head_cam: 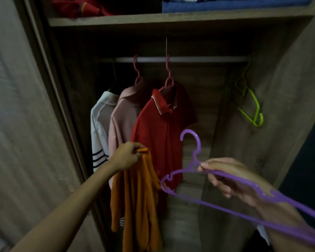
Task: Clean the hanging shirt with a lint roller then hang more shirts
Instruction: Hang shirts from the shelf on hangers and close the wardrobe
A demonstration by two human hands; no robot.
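We see the left hand (pixel 128 155) pinching the top of an orange shirt (pixel 136 200), fingers curled round a bunched bit of fabric; the shirt hangs limp below, in front of the wardrobe. The right hand (pixel 231 177) grips a purple hanger (pixel 195 153) by its upper arm, hook upright, near the orange shirt's right edge. On the rail (pixel 182 59) hang 3 shirts: white w/ stripes (pixel 100 122), pink (pixel 122 117), red (pixel 158 128). Green hangers (pixel 251 106) hang at the far right.

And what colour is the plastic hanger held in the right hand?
Purple plastic hanger, pinched by the right hand; head view.
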